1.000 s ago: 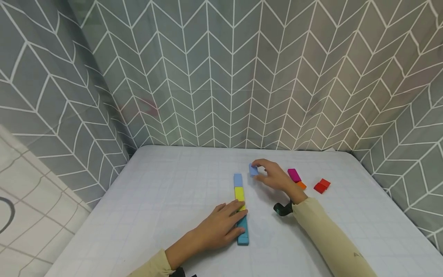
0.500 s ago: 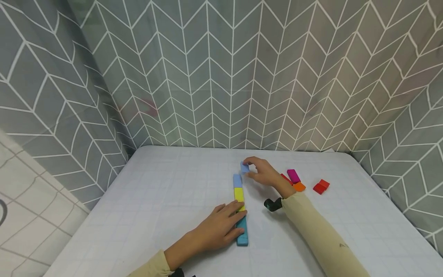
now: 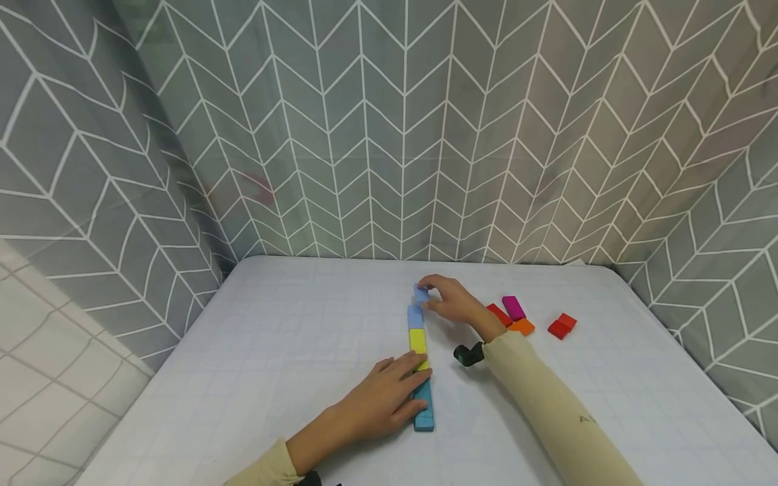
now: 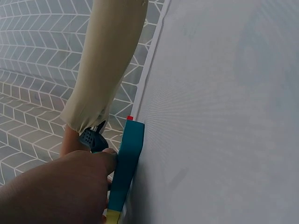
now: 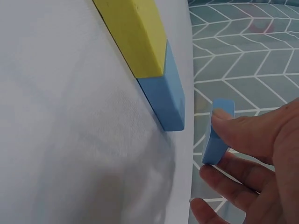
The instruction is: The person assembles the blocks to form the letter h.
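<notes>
A straight row of blocks lies on the white table: a light blue block (image 3: 415, 317) at the far end, yellow (image 3: 417, 340) behind it, then teal (image 3: 424, 418) nearest me. My left hand (image 3: 383, 398) rests on the row, fingers across the yellow and teal part and thumb by the teal side. Between thumb and fingers, my right hand (image 3: 452, 300) pinches a second light blue block (image 5: 216, 147). In the right wrist view this held block is tilted and a gap separates it from the row's blue end (image 5: 166, 100).
Right of the row lie a magenta block (image 3: 513, 308), an orange block (image 3: 523, 327) and a red block (image 3: 500, 315). Red pieces (image 3: 562, 327) sit together farther right. A grey patterned curtain (image 3: 389, 135) hangs behind the table (image 3: 292, 337).
My right hand has carried the light blue block leftward, to just beyond the row's far end. A red block has come into view from behind the right arm. The left hand stays put.
</notes>
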Available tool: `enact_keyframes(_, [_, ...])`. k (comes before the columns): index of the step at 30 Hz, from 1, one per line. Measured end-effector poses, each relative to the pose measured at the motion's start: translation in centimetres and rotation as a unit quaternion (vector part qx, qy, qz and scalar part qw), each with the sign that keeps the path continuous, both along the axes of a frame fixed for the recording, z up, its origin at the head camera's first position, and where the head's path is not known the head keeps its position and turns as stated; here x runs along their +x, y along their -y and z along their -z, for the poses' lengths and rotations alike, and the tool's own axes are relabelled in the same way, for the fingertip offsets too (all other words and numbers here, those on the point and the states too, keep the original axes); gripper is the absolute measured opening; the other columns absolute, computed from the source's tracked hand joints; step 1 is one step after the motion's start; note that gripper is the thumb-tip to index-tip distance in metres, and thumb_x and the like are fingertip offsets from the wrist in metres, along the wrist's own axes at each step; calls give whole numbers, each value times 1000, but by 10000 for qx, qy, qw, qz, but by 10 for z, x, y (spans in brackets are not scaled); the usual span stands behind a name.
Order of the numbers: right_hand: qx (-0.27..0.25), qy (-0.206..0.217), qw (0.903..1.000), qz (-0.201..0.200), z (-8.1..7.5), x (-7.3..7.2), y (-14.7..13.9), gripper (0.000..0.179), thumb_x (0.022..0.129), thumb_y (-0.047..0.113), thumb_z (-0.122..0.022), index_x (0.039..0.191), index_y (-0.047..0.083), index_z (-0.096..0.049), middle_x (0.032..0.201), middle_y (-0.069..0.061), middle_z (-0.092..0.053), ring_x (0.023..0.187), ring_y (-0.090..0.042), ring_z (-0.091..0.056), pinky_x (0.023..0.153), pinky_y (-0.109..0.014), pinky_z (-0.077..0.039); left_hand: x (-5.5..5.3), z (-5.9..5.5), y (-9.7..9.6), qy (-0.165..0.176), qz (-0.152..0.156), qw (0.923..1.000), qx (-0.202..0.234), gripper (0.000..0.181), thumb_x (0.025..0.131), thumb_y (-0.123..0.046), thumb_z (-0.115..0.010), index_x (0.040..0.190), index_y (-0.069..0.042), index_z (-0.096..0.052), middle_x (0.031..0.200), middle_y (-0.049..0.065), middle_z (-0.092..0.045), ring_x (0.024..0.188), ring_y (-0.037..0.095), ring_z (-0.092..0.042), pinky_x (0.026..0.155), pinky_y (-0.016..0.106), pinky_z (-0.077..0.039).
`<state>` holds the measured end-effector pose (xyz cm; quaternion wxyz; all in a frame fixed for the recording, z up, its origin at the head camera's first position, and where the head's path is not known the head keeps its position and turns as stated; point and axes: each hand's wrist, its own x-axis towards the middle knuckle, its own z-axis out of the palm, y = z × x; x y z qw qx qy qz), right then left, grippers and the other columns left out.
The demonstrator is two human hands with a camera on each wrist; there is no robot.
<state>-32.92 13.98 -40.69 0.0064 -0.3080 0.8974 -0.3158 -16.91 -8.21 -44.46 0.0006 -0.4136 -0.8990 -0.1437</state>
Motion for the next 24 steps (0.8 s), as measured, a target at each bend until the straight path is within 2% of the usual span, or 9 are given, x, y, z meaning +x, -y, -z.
enact_keyframes(10, [261, 107, 9995, 107, 0, -5, 11, 36, 98, 3, -69, 132, -3, -62, 135, -19, -63, 128, -38, -57, 110, -54, -42, 0, 1, 1, -162, 69, 9998, 82, 56, 112, -46, -44, 155, -12, -49, 165, 8, -35, 153, 25, -28, 114, 56, -36])
enact_keyframes(24, [522, 277, 9978, 290, 6, -17, 20, 36, 99, 4, -68, 134, -1, -60, 137, -19, -61, 129, -37, -56, 110, -51, -42, 0, 2, 1, -97, 76, 9999, 102, 55, 112, -46, -44, 156, -12, -49, 165, 7, -34, 153, 25, -27, 114, 56, -35])
